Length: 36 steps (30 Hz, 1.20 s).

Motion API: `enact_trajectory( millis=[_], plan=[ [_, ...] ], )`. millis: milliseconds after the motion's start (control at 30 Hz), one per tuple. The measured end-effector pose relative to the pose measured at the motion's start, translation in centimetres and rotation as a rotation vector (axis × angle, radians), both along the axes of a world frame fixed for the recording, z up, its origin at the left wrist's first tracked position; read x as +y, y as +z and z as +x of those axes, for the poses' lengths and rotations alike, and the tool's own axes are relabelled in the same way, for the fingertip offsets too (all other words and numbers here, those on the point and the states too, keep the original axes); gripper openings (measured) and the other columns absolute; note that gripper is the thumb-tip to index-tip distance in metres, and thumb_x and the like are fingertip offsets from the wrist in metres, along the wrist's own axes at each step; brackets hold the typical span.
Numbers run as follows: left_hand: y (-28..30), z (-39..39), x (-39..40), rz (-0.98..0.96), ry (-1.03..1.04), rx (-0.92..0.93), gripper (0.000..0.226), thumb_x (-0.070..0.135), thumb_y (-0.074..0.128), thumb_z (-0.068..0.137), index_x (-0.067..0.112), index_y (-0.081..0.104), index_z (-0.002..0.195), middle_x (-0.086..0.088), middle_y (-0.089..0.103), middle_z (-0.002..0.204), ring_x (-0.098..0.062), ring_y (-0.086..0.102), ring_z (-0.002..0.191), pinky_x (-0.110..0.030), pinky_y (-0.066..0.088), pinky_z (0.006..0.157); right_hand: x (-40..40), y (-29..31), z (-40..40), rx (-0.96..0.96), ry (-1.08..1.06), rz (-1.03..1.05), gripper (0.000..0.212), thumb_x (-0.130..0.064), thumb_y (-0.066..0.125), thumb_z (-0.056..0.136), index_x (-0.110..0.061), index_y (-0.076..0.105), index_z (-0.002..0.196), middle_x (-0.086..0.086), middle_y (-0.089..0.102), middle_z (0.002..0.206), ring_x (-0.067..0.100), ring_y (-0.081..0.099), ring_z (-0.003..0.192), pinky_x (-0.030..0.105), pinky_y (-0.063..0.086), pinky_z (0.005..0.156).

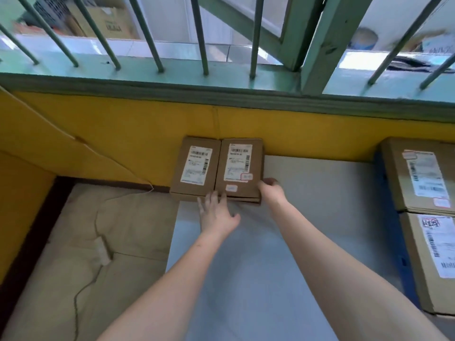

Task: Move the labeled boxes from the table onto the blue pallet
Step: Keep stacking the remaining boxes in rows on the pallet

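Observation:
Two small labeled cardboard boxes stand side by side against the yellow wall, on a grey sheet. My left hand is flat with its fingers spread, the fingertips touching the front edge where the left box meets the right box. My right hand curls around the front right corner of the right box, with the fingers hidden behind its side. Part of the blue pallet shows at the right, under two larger labeled boxes.
A yellow wall with a green barred window sill rises right behind the small boxes. Flattened brown cardboard covers the lower left. The second larger box sits at the right edge.

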<state>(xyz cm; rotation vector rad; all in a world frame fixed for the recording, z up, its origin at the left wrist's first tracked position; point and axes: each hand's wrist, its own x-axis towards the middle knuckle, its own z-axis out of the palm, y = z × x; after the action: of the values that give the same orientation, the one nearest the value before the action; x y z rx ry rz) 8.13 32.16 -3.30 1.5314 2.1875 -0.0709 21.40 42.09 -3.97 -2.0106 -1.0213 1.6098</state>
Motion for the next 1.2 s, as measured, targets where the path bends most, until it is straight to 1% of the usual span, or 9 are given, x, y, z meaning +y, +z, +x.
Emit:
enact_trajectory(
  millis=[200, 300, 367, 567, 733, 833, 933, 1033, 1200],
  plan=[
    [0.5, -1.1, 0.4, -0.012, -0.056, -0.117, 0.076, 0.045, 0.052, 0.085, 0.013, 0.032, 0.151, -0.012, 0.031, 0.156, -0.026, 0.020, 0.148, -0.046, 0.001, 0.122, -0.7, 0.7, -0.2, 0.057, -0.107, 0.055, 0.042, -0.016, 0.064, 0.088, -0.009, 0.050, 0.126, 0.008, 0.058, 0.108, 0.025, 0.058, 0.090, 0.028, 0.048, 0.068],
    [1.8, -1.7, 0.2, -0.083, -0.161, -0.137, 0.076, 0.047, 0.052, 0.086, 0.017, 0.029, 0.152, -0.007, 0.030, 0.158, -0.027, 0.017, 0.149, -0.047, 0.005, 0.122, -1.6, 1.3, 0.5, 0.101, -0.123, 0.055, 0.044, -0.018, 0.065, 0.086, -0.007, 0.057, 0.128, 0.010, 0.067, 0.112, 0.027, 0.066, 0.093, 0.036, 0.058, 0.079],
    [3.0, -1.6, 0.0, -0.108, -0.229, -0.150, 0.072, 0.045, 0.052, 0.087, 0.020, 0.030, 0.151, -0.007, 0.031, 0.157, -0.029, 0.018, 0.148, -0.047, 0.011, 0.122, -2.7, 2.6, 1.7, 0.124, -0.153, 0.094, 0.034, -0.016, 0.062, 0.087, -0.013, 0.063, 0.121, 0.008, 0.070, 0.107, 0.024, 0.068, 0.092, 0.032, 0.058, 0.075],
    [9.6, 2.4, 2.3, 0.023, -0.036, -0.443, 0.070, 0.044, 0.053, 0.091, 0.019, 0.026, 0.151, -0.012, 0.035, 0.151, -0.030, 0.039, 0.137, -0.039, 0.035, 0.109, -6.6, 9.0, 9.6, 0.126, -0.259, 0.238, 0.026, -0.014, 0.054, 0.091, -0.014, 0.071, 0.111, 0.003, 0.073, 0.099, 0.020, 0.067, 0.089, 0.036, 0.056, 0.076],
    [14.1, 10.5, 5.1, 0.090, 0.132, -0.841, 0.077, 0.053, 0.054, 0.091, 0.032, 0.015, 0.154, -0.008, 0.037, 0.155, -0.032, 0.040, 0.138, -0.050, 0.041, 0.107, -11.4, 14.2, 20.0, 0.135, -0.330, 0.319, 0.024, -0.020, 0.058, 0.093, -0.022, 0.073, 0.110, -0.001, 0.074, 0.100, 0.018, 0.068, 0.096, 0.036, 0.058, 0.081],
    [15.7, 17.1, 5.7, 0.070, 0.206, -1.027, 0.061, 0.042, 0.055, 0.095, 0.028, 0.031, 0.149, -0.012, 0.055, 0.140, -0.032, 0.056, 0.123, -0.045, 0.052, 0.091, -13.6, 15.8, 26.8, 0.134, -0.404, 0.318, 0.017, -0.022, 0.065, 0.087, -0.026, 0.078, 0.097, -0.002, 0.075, 0.093, 0.017, 0.067, 0.089, 0.035, 0.058, 0.080],
    [16.5, 24.3, 5.6, -0.006, 0.211, -1.188, 0.044, 0.022, 0.060, 0.095, 0.019, 0.047, 0.137, -0.013, 0.068, 0.116, -0.027, 0.070, 0.098, -0.036, 0.061, 0.068, -14.8, 16.3, 34.4, 0.157, -0.469, 0.358, 0.015, -0.014, 0.061, 0.093, -0.022, 0.073, 0.097, -0.005, 0.072, 0.089, 0.007, 0.063, 0.076, 0.019, 0.052, 0.060],
    [15.9, 32.4, 5.7, -0.022, 0.169, -1.239, 0.040, 0.021, 0.064, 0.093, 0.016, 0.050, 0.131, -0.014, 0.068, 0.117, -0.026, 0.071, 0.094, -0.035, 0.062, 0.066, -15.9, 15.7, 42.8, 0.162, -0.568, 0.406, 0.016, -0.017, 0.061, 0.095, -0.018, 0.071, 0.108, -0.006, 0.070, 0.089, -0.004, 0.061, 0.066, 0.011, 0.047, 0.054],
    [15.0, 47.2, 6.1, -0.086, 0.245, -1.283, 0.039, 0.016, 0.063, 0.093, 0.018, 0.048, 0.129, -0.014, 0.071, 0.094, -0.031, 0.071, 0.086, -0.035, 0.063, 0.065, -16.6, 12.0, 56.2, 0.159, -0.700, 0.379, 0.032, -0.034, 0.071, 0.084, -0.013, 0.068, 0.107, 0.005, 0.069, 0.098, 0.016, 0.064, 0.080, 0.032, 0.056, 0.072]
  ],
)
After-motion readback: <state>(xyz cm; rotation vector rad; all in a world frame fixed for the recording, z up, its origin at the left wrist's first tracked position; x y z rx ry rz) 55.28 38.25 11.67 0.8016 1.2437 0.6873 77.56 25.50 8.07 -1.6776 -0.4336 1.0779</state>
